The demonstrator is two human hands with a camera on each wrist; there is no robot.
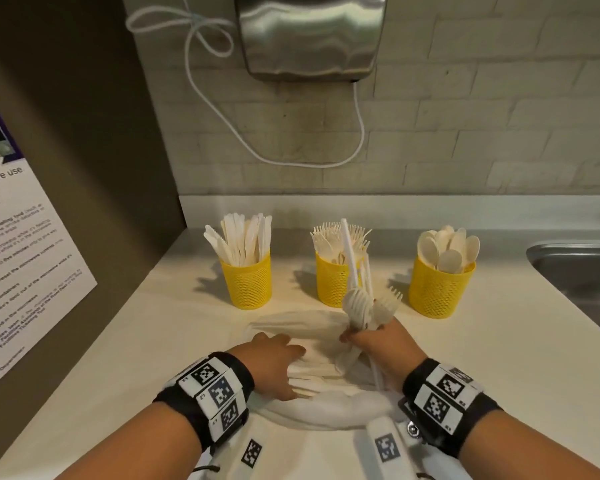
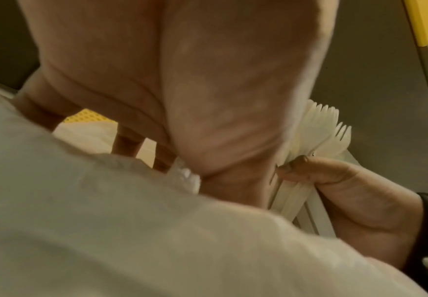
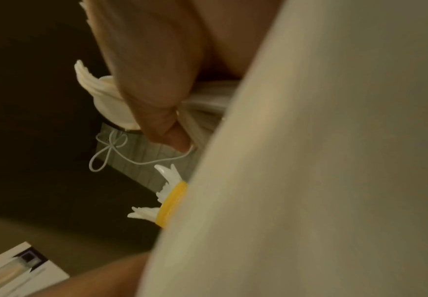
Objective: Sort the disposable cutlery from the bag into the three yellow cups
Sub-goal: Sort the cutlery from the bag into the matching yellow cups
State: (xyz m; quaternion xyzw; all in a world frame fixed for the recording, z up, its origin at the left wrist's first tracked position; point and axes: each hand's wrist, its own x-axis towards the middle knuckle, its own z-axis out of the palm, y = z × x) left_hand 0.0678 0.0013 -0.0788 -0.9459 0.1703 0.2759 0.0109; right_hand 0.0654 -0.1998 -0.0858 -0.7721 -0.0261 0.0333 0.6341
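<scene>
Right hand point(image 1: 385, 344): grips a bundle of white plastic forks point(image 1: 362, 308).
Left hand point(image 1: 274, 362): fingers spread flat on the white plastic bag point(image 1: 326, 407).

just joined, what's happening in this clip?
A person is sorting disposable cutlery into three yellow cups. The right hand grips a bunch of forks just lifted above the white bag, while the left hand presses flat on the bag. Knives sit in the left cup, forks in the middle cup, spoons in the right cup.
</scene>
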